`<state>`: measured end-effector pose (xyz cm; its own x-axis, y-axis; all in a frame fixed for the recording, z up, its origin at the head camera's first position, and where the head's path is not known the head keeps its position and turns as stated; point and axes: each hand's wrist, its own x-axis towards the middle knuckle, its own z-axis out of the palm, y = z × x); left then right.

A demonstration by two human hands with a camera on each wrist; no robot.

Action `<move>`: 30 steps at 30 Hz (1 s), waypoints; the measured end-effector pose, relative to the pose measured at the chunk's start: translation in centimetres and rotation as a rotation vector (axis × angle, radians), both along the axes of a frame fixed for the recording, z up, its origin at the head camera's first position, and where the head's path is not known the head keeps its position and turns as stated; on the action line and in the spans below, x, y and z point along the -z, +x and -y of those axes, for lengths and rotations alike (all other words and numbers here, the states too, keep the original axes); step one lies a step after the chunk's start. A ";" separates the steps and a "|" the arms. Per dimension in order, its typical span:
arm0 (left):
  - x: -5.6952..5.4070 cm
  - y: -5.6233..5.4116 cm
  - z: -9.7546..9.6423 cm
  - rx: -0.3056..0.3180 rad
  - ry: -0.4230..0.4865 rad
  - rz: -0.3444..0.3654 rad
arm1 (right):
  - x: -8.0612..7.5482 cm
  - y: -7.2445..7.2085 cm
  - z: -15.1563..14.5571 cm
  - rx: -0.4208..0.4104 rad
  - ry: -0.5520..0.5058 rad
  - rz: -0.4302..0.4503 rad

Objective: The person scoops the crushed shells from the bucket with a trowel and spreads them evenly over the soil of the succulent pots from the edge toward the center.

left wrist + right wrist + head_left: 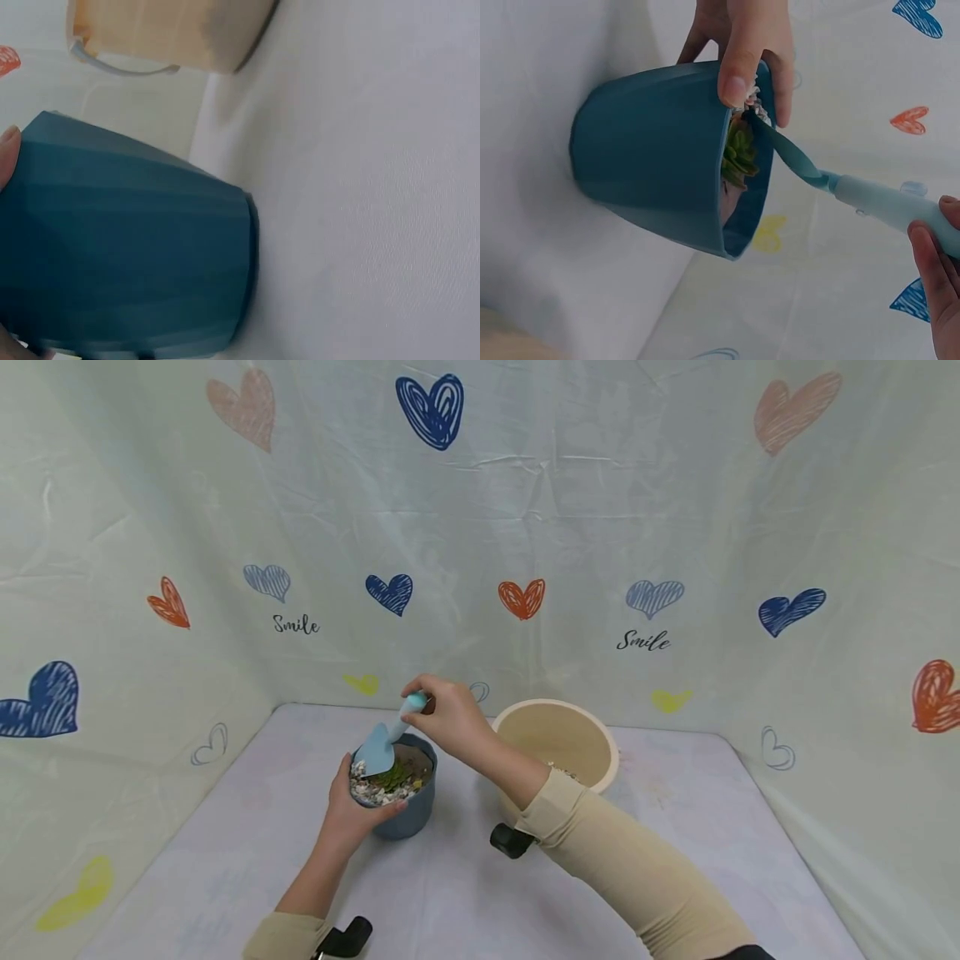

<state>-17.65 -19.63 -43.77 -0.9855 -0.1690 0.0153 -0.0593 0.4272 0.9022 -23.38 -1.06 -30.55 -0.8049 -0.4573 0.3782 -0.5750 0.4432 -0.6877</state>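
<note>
As a trowel [396, 729] slants leftward, blade [377, 753] down in pot [420, 806], right fingers [417, 684] gripping handle [885, 206], left fingers [781, 90] clasping rim [434, 762]

1. Head view: forward and down over the tabletop [465, 902], furthest back.
2. Left wrist view: sideways, super close to the blue flowerpot [127, 232].
3. Right wrist view: sideways too, bit farther; both share it.
</note>
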 end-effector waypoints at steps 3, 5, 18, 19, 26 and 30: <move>0.1 0.1 -0.4 -0.022 0.003 0.002 | 0.1 0.1 -0.1 -0.005 0.030 -0.028; 0.1 0.1 -0.7 -0.038 0.009 -0.013 | 0.1 0.2 -0.2 -0.007 0.047 -0.046; -0.1 -0.1 -2.2 -0.112 0.021 -0.078 | 0.1 0.5 -1.4 -0.065 0.023 -0.080; -0.1 -0.2 -2.3 -0.114 0.020 -0.075 | 0.0 0.5 -1.6 -0.068 0.019 -0.081; -1.3 -0.2 -1.7 -0.048 -0.069 -0.029 | -0.1 0.6 -3.6 -0.061 -0.025 -0.092; -2.7 -0.1 -1.1 0.014 -0.159 0.014 | -0.4 0.7 -5.1 -0.038 -0.080 -0.045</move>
<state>-17.77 -18.50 -41.08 -0.9881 -0.1515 0.0270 -0.0642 0.5657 0.8221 -22.68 4.05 -30.13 -0.7688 -0.4540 0.4503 -0.6216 0.3651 -0.6931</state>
